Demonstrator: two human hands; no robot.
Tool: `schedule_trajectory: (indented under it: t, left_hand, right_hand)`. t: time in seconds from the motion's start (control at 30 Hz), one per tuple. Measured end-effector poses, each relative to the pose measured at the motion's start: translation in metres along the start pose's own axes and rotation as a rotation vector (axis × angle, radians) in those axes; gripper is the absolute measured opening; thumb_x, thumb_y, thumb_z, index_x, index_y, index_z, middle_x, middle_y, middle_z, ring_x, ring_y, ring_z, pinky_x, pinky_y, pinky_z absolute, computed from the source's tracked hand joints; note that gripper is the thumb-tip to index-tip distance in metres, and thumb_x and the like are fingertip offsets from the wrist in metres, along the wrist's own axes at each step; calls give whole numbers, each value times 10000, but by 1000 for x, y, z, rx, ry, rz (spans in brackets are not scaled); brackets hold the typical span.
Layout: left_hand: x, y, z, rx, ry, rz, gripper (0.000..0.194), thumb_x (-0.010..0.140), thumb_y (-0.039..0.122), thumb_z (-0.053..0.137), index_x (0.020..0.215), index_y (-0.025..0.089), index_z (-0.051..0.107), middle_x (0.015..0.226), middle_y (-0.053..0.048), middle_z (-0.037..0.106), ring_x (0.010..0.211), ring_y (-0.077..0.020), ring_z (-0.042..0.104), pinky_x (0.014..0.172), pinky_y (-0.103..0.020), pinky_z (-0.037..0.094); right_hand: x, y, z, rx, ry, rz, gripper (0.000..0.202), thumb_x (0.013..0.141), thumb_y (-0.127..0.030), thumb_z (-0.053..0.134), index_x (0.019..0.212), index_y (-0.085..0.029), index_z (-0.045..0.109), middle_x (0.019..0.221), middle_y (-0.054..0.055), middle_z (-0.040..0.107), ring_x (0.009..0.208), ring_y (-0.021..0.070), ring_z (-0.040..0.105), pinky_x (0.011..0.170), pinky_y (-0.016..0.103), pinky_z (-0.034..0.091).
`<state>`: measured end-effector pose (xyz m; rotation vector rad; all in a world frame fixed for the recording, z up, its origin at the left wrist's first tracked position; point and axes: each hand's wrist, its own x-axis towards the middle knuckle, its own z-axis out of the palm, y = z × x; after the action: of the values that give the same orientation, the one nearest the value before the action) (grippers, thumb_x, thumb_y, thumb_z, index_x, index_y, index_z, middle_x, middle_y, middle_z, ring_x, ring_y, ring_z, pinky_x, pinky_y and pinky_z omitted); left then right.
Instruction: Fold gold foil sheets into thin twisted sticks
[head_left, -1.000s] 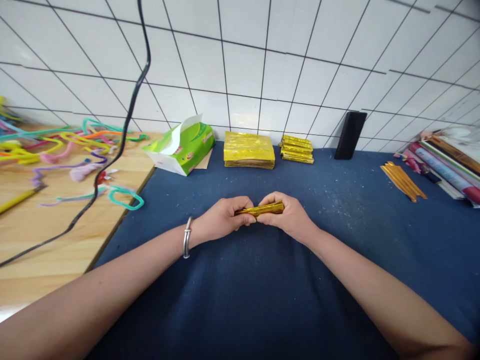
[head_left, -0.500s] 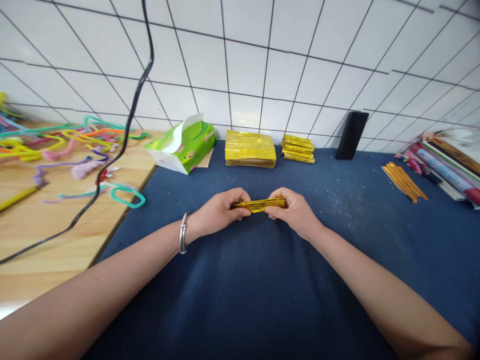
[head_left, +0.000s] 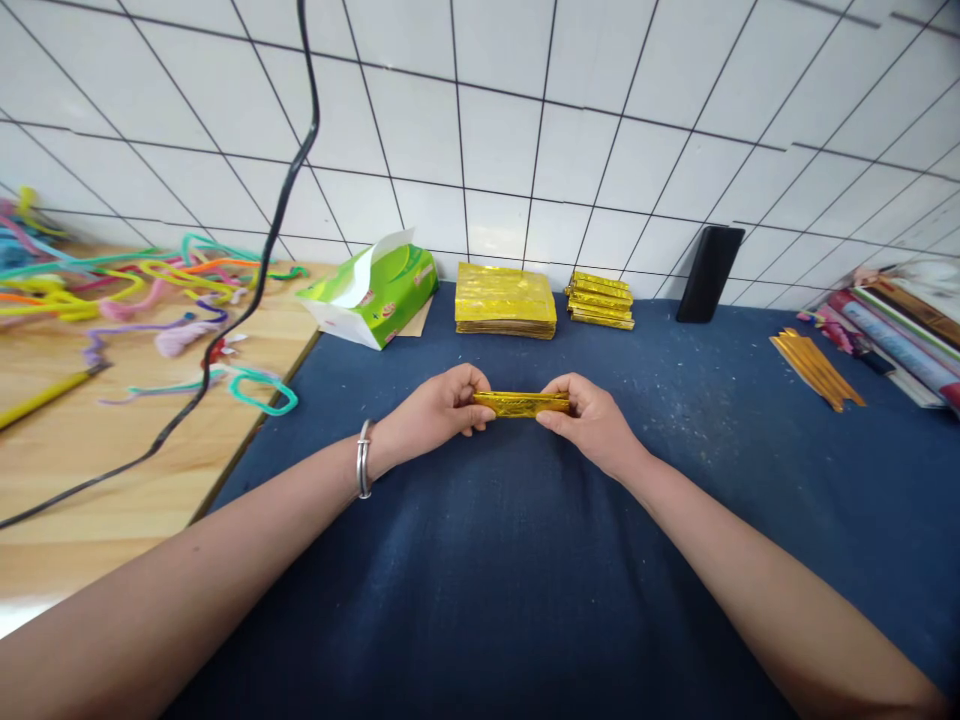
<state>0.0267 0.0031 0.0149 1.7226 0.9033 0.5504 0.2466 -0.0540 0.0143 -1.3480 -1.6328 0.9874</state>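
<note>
Left hand (head_left: 431,412) pinches left end of folded gold strip (head_left: 517,405), thumb in front; right hand (head_left: 594,418) pinches its right end the same way; strip roughly level between them, above blue cloth (head_left: 480,560), middle bare of fingers; can't tell if it touches the cloth; silver bangle (head_left: 363,460) on left wrist; behind, by the tiled wall (head_left: 495,130), green packet (head_left: 397,292), yellow-gold sheet stack (head_left: 505,300), small pile of gold strips (head_left: 600,300), upright black slab (head_left: 710,275); fanned gold strips (head_left: 817,368) lie off right, well apart from both hands.
</note>
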Motion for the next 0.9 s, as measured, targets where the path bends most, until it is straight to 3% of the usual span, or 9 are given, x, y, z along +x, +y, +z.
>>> schedule_trajectory:
  t: [0.17,0.4,0.57,0.9]
  left_hand:
    - [-1,-4,7,22,70,44,256,702,205,644,869,174,453,654,49,547,545,-62,511,509,-178,411]
    - [-3,4,21,-118,126,15,278,704,210,656,847,179,420,626,53,556,528,-66,541,510,-185,452]
    - [-4,4,24,-155,93,8,290,705,233,666,830,180,410,623,48,566,524,-65,541,501,-178,449]
    - [-4,5,9,-63,121,-12,292,695,243,673,809,186,410,584,66,530,480,-60,508,462,-161,393]
  right_hand:
    - [-1,-3,7,51,-2,-14,213,734,-263,614,918,-199,529,805,-18,558,691,104,516,648,251,421]
    - [-2,-1,18,167,41,30,496,687,-370,691,1118,-221,497,966,28,592,839,152,575,785,325,476]
    - [-5,-2,24,230,91,49,433,681,-372,700,1043,-215,520,911,14,592,803,141,571,756,309,481]
    - [-3,2,14,433,91,80,334,697,-267,694,968,-213,507,772,-31,587,670,94,539,645,248,430]
